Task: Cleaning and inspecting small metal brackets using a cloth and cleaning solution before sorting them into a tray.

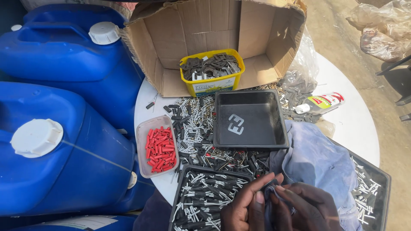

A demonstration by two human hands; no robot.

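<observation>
Head view: at the bottom edge the left hand [248,207] and right hand [306,205] meet, fingertips pinched together on a small dark part [270,187], held between them, equally near both. Its long axis cannot be made out. Just beyond lies a black tray [222,112] holding one metal clip [236,124].

A tub of metal clips [212,70] sits in the cardboard box [171,38], behind the tray [250,119].

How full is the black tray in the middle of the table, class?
Nearly empty. The black tray holds only one small pale metal piece on its bare floor, while loose parts lie heaped around it.
</observation>
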